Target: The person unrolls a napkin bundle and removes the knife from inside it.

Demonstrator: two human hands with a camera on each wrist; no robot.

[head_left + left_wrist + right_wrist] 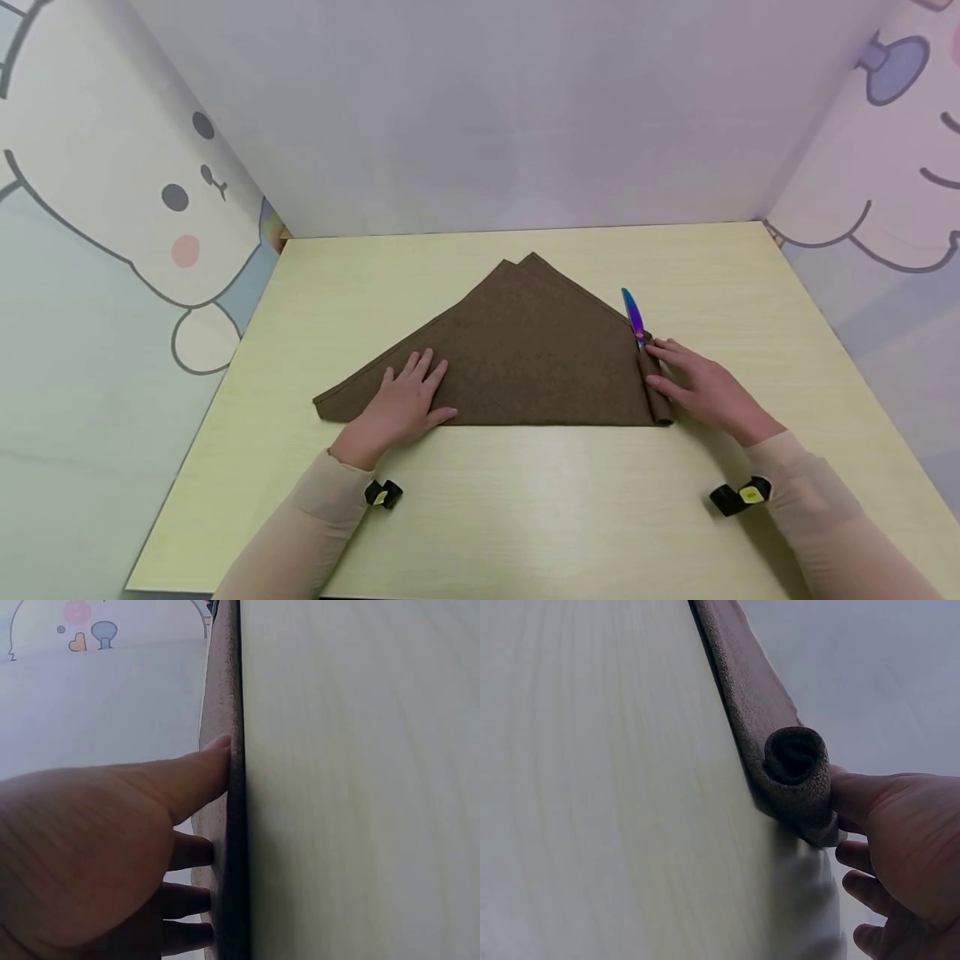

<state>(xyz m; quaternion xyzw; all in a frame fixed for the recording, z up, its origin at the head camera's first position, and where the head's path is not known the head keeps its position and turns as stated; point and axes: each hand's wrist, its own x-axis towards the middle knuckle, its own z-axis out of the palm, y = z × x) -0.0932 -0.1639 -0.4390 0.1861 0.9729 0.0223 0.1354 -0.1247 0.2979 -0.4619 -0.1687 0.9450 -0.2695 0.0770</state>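
Note:
A dark brown cloth napkin, folded into a broad triangle-like shape, lies on the table with its straight edge towards me. At its right end the cloth forms a narrow roll. From the far end of this roll sticks a shiny blue-purple table knife; its handle is hidden in the cloth. My left hand rests on the left part of the napkin, fingers spread. Thumb and fingertips of my right hand touch the roll's right side, the fingers only slightly bent.
The pale wooden table extends around the cloth. A plain light wall stands behind it. Side panels with cartoon figures flank the table. A small black wrist device sits at each sleeve cuff.

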